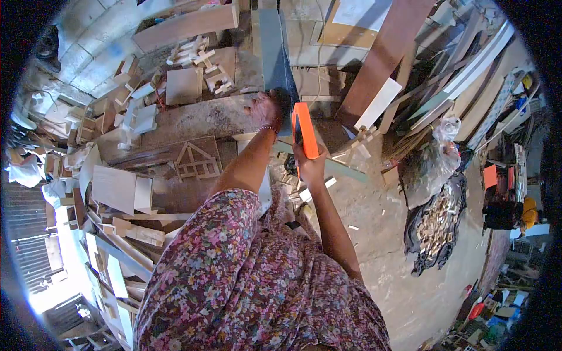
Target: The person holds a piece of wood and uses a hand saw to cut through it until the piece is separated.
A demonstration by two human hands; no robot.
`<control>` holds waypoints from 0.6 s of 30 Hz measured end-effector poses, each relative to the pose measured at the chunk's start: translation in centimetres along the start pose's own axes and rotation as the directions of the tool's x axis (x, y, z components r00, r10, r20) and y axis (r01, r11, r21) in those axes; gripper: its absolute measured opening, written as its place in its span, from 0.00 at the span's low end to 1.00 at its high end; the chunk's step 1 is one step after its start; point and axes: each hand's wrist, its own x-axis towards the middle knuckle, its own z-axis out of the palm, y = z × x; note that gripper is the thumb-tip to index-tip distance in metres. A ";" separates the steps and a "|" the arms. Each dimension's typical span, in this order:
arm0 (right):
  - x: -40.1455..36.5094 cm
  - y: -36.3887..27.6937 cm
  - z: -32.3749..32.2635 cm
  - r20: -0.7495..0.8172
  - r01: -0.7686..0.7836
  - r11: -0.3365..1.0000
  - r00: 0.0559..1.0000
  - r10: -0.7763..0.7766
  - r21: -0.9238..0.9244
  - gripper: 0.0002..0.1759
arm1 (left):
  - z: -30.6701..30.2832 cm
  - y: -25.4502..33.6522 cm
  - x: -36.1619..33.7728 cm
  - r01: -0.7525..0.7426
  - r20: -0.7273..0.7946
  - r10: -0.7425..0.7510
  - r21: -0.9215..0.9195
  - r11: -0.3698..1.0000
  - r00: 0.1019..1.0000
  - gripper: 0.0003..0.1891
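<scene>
An orange-handled handsaw [304, 130] is in my right hand [310, 164], whose fingers are wrapped round the handle. Its dark blade points away from me, along the right side of a long grey-green board [270, 50]. My left hand [264, 111] is at the board's left edge, just left of the saw; its fingers look apart, partly in shadow, and nothing shows in them. The near end of the board is partly hidden by the hands and the saw.
A long brown board [380, 64] slants at the upper right. Wooden pieces [208, 64] lie on the bench [193, 120] at left. A dark sheet [413, 243] with wood scraps lies on the floor at right. Another person [504, 215] is at the far right.
</scene>
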 end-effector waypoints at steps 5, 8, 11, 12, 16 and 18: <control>0.2 -0.2 -0.3 0.022 -0.121 0.981 0.993 0.119 0.149 0.05 | 2.9 -0.2 2.3 0.035 -0.096 -0.051 -0.158 0.987 0.994 0.23; -0.2 -0.4 -0.5 0.035 -0.177 0.977 0.984 0.174 0.121 0.08 | 0.4 0.6 1.2 0.092 0.069 -0.082 -0.164 0.982 0.994 0.25; 0.0 -0.6 -0.6 -0.001 -0.076 0.997 0.997 0.076 0.034 0.08 | 2.8 -0.8 2.5 0.067 0.174 -0.048 -0.108 0.992 0.984 0.26; -0.3 -4.3 -0.7 0.010 -0.215 0.945 0.976 0.220 0.245 0.08 | 2.5 -0.5 2.4 0.079 0.113 -0.066 -0.115 0.990 0.991 0.26; -4.1 -6.4 -3.4 -0.019 -0.199 0.980 0.980 0.199 -0.015 0.09 | 1.2 0.5 1.8 0.148 0.086 -0.139 -0.111 0.983 0.987 0.27; -6.5 -6.8 -4.5 -0.011 -0.308 0.951 0.951 0.309 0.040 0.09 | 1.3 0.3 1.8 0.122 0.072 -0.115 -0.096 0.988 0.991 0.26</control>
